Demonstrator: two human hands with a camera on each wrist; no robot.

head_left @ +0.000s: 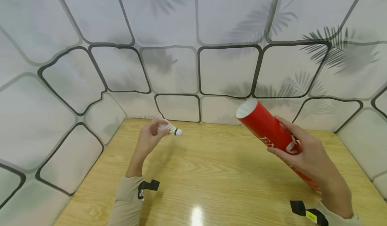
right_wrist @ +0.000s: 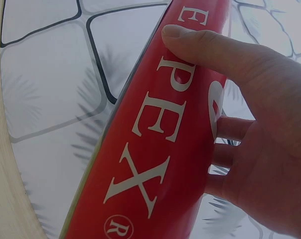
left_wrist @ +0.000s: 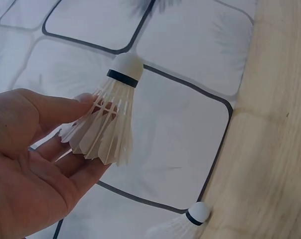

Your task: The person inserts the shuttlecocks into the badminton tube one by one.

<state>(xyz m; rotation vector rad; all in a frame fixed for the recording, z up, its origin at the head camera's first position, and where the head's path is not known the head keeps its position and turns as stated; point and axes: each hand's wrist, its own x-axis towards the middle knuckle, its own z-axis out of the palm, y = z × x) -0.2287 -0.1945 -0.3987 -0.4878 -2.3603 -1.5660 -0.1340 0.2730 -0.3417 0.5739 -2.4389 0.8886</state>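
Observation:
My left hand [head_left: 147,138] pinches a white shuttlecock [head_left: 171,129] by its feather skirt, thumb on one side and fingers on the other. Its cork, banded in black, points right in the head view and up in the left wrist view. On the right, my right hand [head_left: 312,157] grips a red shuttlecock tube [head_left: 261,125] with white lettering [right_wrist: 155,117]. The tube leans, its uncovered white-lined end raised toward the upper left. How far its lower end is from the table is hidden behind the hand and forearm.
A second shuttlecock [left_wrist: 197,213] lies on the wooden table [head_left: 205,172], near its edge, in the left wrist view. Pale patterned walls [head_left: 169,70] with dark outlines and leaf shadows enclose the table at the back and sides.

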